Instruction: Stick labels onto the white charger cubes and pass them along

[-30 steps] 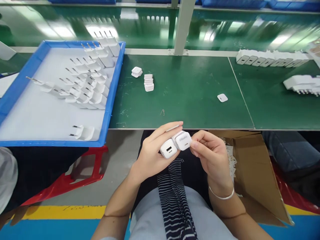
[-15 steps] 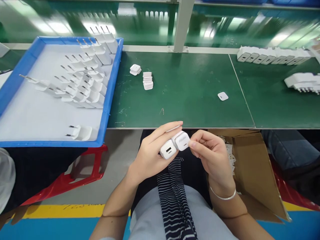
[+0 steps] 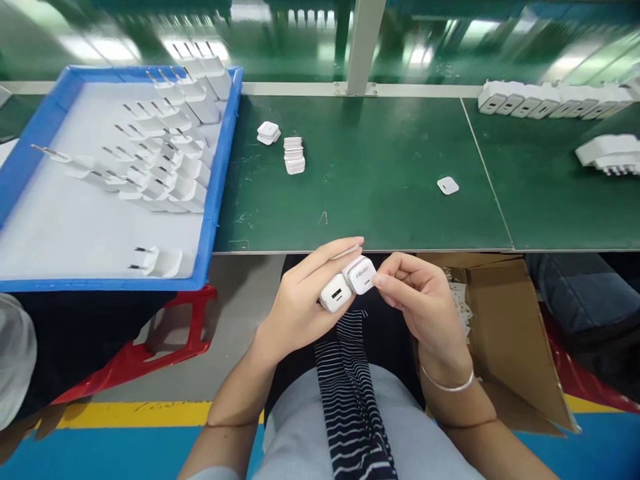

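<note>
My left hand (image 3: pixel 300 297) is wrapped round two white chargers side by side above my lap. The left charger (image 3: pixel 335 293) shows a wide and a narrow port on its end. On the end of the other sits a white cover plate (image 3: pixel 361 275) with grey lettering and a small slot. My right hand (image 3: pixel 417 293) pinches that plate's right corner between thumb and forefinger; whether the plate is fixed to the charger I cannot tell. A thin white piece (image 3: pixel 346 253) shows between my left fingers, mostly hidden.
At left, a blue-rimmed tray (image 3: pixel 214 200) holds several plug chargers (image 3: pixel 165 263). A stack of white plates (image 3: pixel 294 156), a smaller pile (image 3: pixel 269 133) and a single plate (image 3: pixel 447 185) lie on the green bench (image 3: pixel 370 200). More chargers (image 3: pixel 550 100) line the right; an open carton (image 3: pixel 510 333) stands below.
Both hands keep their hold, with the chargers and plate shifted very slightly up and left in view. The bench also appears a little higher as the camera moves.
</note>
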`<state>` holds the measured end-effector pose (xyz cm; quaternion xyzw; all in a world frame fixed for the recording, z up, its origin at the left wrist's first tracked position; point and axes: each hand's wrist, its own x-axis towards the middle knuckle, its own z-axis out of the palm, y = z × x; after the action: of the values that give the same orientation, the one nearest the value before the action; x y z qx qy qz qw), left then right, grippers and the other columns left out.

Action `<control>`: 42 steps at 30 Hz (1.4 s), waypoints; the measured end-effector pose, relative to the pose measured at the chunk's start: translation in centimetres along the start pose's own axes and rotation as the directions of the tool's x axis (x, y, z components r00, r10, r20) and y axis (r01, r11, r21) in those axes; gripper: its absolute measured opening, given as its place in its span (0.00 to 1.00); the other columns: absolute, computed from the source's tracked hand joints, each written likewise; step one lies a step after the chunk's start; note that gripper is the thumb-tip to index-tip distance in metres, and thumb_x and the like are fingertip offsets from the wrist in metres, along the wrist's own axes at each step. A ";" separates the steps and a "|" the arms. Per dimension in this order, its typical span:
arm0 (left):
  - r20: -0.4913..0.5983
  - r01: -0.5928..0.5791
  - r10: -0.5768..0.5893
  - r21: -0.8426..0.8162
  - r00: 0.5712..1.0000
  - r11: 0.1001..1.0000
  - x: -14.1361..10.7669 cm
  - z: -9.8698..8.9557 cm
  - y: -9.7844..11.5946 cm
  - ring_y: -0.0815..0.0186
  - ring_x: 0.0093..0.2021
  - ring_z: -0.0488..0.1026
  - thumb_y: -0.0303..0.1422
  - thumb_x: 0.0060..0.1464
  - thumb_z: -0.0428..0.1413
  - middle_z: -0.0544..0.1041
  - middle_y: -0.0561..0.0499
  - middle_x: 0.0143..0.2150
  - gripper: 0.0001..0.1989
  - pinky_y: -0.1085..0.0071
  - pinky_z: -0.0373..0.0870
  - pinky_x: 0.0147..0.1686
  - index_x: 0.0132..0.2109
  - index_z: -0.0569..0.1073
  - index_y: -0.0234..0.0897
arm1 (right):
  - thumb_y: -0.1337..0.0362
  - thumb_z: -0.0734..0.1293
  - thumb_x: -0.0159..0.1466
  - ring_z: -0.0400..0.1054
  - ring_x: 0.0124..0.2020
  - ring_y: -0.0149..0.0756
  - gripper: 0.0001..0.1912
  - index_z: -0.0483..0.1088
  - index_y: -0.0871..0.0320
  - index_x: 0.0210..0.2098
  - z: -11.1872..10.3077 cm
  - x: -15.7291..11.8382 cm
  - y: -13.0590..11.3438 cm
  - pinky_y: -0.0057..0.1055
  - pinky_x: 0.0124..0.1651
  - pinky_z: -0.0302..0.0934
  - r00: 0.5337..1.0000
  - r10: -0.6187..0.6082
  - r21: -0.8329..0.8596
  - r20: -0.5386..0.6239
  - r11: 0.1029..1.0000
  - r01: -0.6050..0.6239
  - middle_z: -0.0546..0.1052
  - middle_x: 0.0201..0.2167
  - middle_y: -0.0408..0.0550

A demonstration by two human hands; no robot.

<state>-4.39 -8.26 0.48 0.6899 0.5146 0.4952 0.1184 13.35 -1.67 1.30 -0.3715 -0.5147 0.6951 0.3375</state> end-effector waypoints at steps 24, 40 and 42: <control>-0.012 0.088 -0.089 -0.068 0.996 0.994 -0.2 0.4 -0.4 0.62 0.58 0.78 0.23 0.55 0.65 0.78 0.40 0.59 0.22 0.68 0.76 0.60 0.56 0.76 0.32 | 0.62 0.74 0.63 0.58 0.21 0.23 0.14 0.70 0.58 0.24 0.3 0.1 -0.4 0.22 0.24 0.53 0.998 -0.061 -0.201 -0.003 0.978 0.059 0.67 0.19 0.37; 0.009 0.188 -0.197 -0.340 0.980 0.922 -0.6 0.8 -1.3 0.56 0.56 0.80 0.27 0.51 0.69 0.80 0.42 0.57 0.23 0.59 0.79 0.57 0.55 0.79 0.39 | 0.61 0.76 0.61 0.55 0.22 0.24 0.16 0.67 0.58 0.24 -0.4 0.9 0.0 0.24 0.24 0.50 0.975 0.052 -0.041 0.214 0.998 -0.044 0.66 0.20 0.37; 0.016 0.181 -0.190 -0.389 0.982 0.903 -0.6 0.8 -1.3 0.56 0.55 0.80 0.27 0.51 0.70 0.80 0.42 0.57 0.24 0.58 0.79 0.57 0.55 0.79 0.41 | 0.60 0.75 0.61 0.54 0.22 0.25 0.17 0.66 0.57 0.24 -0.2 0.8 0.1 0.24 0.24 0.49 0.963 0.053 -0.009 0.264 0.999 -0.052 0.64 0.20 0.37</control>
<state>-4.51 -7.94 -1.10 0.5952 0.4706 0.5815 0.2936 13.09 -0.88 1.07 -0.2895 -0.5457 0.7466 0.2469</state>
